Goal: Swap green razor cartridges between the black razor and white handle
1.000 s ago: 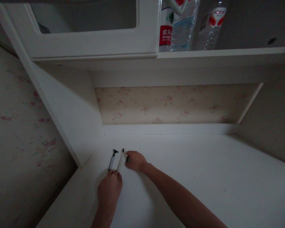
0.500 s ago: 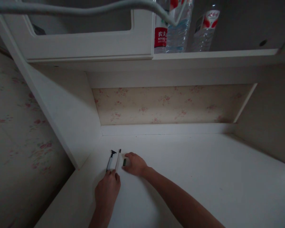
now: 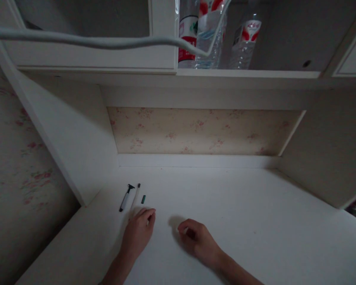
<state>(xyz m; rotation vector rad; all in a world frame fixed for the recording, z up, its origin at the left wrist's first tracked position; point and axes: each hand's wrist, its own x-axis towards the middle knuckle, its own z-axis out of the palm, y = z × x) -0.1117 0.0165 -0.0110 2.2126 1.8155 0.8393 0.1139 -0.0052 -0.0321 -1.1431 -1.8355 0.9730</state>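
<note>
1. Razor with a black T-shaped head, pale handle and black butt (image 3: 125, 199), farthest left of the small things on the white table (image 3: 231, 198). It lies flat and slanted, its head toward the back, apart from both hands.

2. Slim white stick with a dark tip (image 3: 135, 196), just right of the razor and roughly parallel to it. Its near end runs to the left hand.

3. Left hand (image 3: 139, 230), back upward, fingers bent toward the table. Thumb and forefinger are close together at its right side; the other fingertips are hidden, so I cannot tell whether this grip touches or pinches the white stick.

4. Small dark-green oblong piece (image 3: 143, 199), lying just right of the stick and just beyond the left hand's knuckles, apart from both.

5. Right hand (image 3: 197, 240), well apart from the small things. Its grip is loosely curled, with a rounded hollow visible between thumb and forefinger.

6. Clear plastic bottle with a red-and-white label (image 3: 245, 43), standing on the white cabinet shelf (image 3: 246, 74) above.
</note>
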